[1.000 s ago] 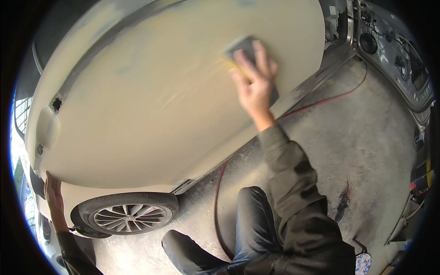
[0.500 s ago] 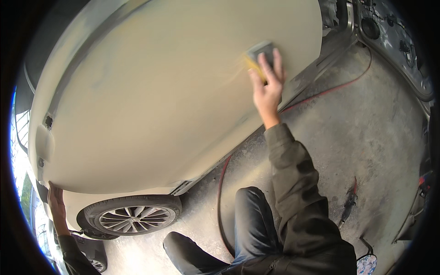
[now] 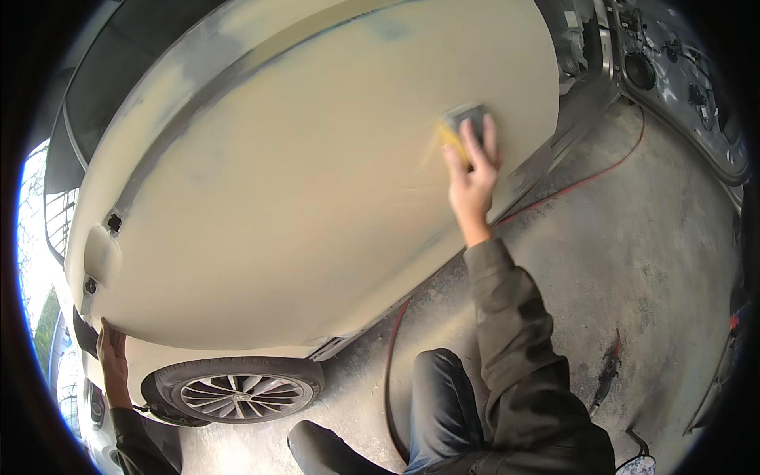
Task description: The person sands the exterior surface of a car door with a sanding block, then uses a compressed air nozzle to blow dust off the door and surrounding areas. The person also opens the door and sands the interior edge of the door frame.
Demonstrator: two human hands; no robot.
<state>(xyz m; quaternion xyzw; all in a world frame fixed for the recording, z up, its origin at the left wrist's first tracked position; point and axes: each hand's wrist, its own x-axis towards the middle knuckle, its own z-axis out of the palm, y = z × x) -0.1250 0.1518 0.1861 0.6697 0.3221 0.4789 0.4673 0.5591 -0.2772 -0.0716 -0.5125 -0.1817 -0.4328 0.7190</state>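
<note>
My right hand (image 3: pixel 475 178) holds a dark grey and yellow sanding block (image 3: pixel 465 120) against the right part of a beige car door (image 3: pixel 277 190), which has darker patches along its upper band. The hand and block are slightly blurred. At lower left, my left hand (image 3: pixel 112 356) grips the door's edge, its fingers partly hidden. Above it are an opening and a recessed handle area (image 3: pixel 103 253). A wheel (image 3: pixel 237 396) sits below the door.
An open door with bare inner panel (image 3: pixel 681 87) stands at upper right. A red hose (image 3: pixel 574 186) crosses the concrete floor (image 3: pixel 633 261). A black tool (image 3: pixel 609 364) lies on the floor, and a floral-covered seat (image 3: pixel 637 463) is at bottom right.
My right hand and the block have moved right and downward in the picture. The whole view has shifted a little. My left hand stays at the door edge.
</note>
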